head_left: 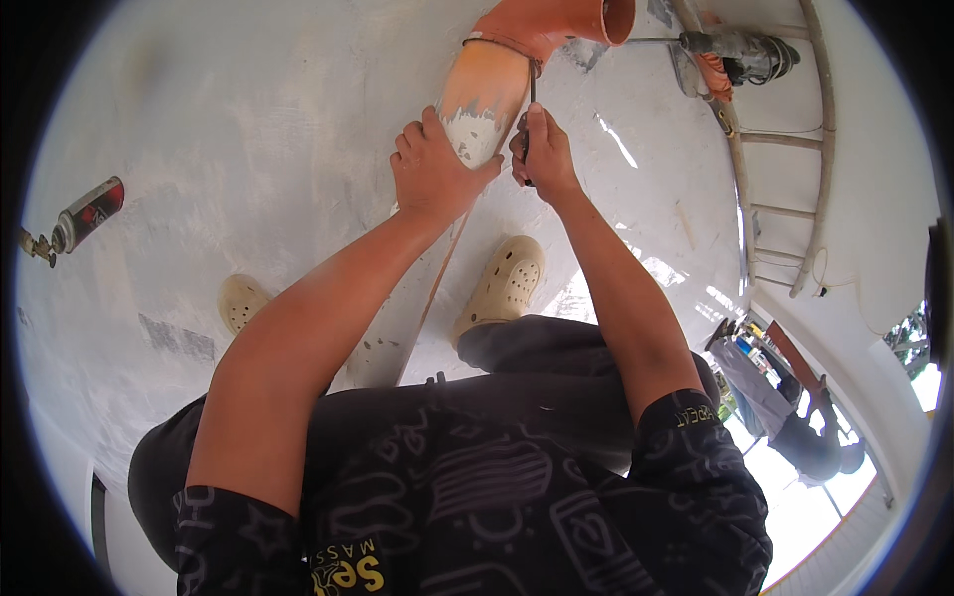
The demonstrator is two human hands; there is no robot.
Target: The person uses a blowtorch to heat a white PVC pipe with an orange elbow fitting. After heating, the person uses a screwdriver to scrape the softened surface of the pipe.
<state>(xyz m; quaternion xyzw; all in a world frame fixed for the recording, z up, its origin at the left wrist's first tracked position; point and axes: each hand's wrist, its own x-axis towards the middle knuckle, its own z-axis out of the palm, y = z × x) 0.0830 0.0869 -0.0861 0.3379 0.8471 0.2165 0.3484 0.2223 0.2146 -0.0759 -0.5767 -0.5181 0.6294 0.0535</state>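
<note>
A plastic pipe, orange near its far end and white-coated lower down, runs away from between my legs. An orange elbow fitting is joined to its far end, its open mouth turned to the right. My left hand grips the pipe from the left, on the white-coated part. In my right hand is a screwdriver-like tool with a dark handle and thin shaft. Its tip meets the elbow's lower rim at the joint, on the right side. My fingers hide most of the handle.
A gas canister with a torch head lies on the floor at the left. At the far right are a power drill with a long bit and a wooden ladder. Cream clogs are on my feet. Another person is off to the right.
</note>
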